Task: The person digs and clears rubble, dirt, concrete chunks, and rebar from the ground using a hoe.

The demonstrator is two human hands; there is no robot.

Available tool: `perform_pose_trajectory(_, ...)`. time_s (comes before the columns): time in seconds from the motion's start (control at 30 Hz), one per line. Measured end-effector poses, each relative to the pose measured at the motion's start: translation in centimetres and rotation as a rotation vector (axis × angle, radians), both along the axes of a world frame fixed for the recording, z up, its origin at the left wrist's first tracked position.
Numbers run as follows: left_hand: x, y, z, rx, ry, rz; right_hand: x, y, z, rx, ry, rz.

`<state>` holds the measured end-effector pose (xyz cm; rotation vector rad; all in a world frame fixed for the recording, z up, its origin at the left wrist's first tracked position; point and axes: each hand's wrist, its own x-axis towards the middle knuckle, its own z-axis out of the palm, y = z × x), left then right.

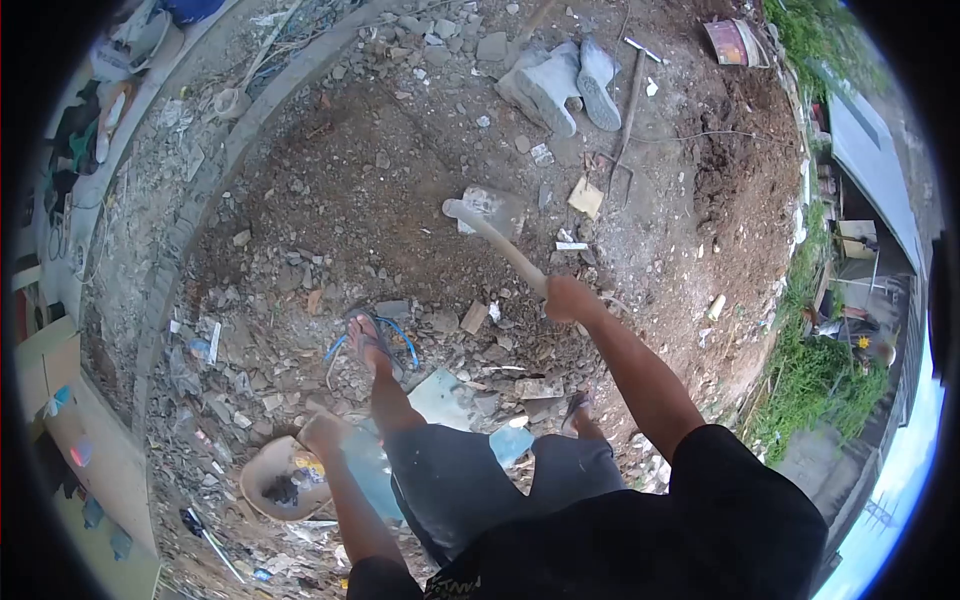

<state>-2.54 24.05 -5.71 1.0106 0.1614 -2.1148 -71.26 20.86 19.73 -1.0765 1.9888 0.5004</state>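
Note:
My right hand (568,300) is closed around a pale wooden tool handle (505,250). Its rounded end points away from me over a flat grey slab (495,210); no tool head can be made out. Low on the left, my left hand (322,435) is closed at the rim of a tan basin (262,488), its fingers partly blurred. The basin is tilted and has dark bits and a yellow scrap inside. My sandalled foot (366,340) stands on the rubble beside a blue strap (403,340).
Ahead lie grey rubber boots (560,85), a garden fork (628,130) and a tipped bucket (735,45). Broken bricks and glass-like sheets (440,398) litter the ground around my feet. A concrete edge (190,200) curves along the left; green plants (815,390) grow on the right.

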Motion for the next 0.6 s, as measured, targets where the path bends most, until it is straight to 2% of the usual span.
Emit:
perform_pose_trajectory(0.07, -0.5, 2.8, 3.0, 0.155, -0.232, -0.182, 1.1, -3.8, 0.9, 0.137, 0.032, -0.019)
perform_pose_trajectory(0.13, -0.6, 4.9, 5.3, 0.286, -0.320, -0.397, 0.5, -8.0, 0.8, 0.198, 0.066, 0.009)
perform_pose_trajectory(0.2, -7.0, 1.7, 13.3, 0.470, -0.829, -0.465, -0.3, -11.2, 1.6, 0.305, 0.056, -0.060)
perform_pose_trajectory(0.27, -8.9, -1.0, 15.6, 0.509, -0.897, -0.430, -0.9, -11.3, 1.4, 0.249, 0.025, -0.039)
perform_pose_trajectory(0.3, -8.2, -1.4, 14.6, 0.486, -0.842, -0.411, -1.3, -10.8, 0.6, 0.261, 0.066, -0.007)
perform_pose_trajectory(0.4, -11.5, -6.7, 17.8, 0.402, -0.961, -0.445, -1.9, -10.6, 0.7, 0.314, 0.108, 0.010)
perform_pose_trajectory(0.43, -13.9, -9.6, 20.5, 0.383, -0.971, -0.327, -2.0, -10.5, 0.7, 0.309, 0.094, 0.015)
perform_pose_trajectory(0.47, -13.4, -10.6, 19.8, 0.386, -0.985, -0.315, -2.4, -10.4, 0.4, 0.344, 0.087, -0.010)
perform_pose_trajectory(0.53, -11.4, -12.3, 16.6, 0.310, -0.073, -0.018, -2.5, -11.3, 1.6, 0.366, 0.075, -0.042)
perform_pose_trajectory(0.57, -12.8, -13.8, 17.7, 0.304, -0.088, 0.002, -2.4, -11.7, 2.5, 0.354, 0.069, -0.051)
perform_pose_trajectory(0.6, -15.0, -15.9, 19.2, 0.169, -0.404, -0.187, -2.6, -12.1, 2.8, 0.342, 0.071, -0.110)
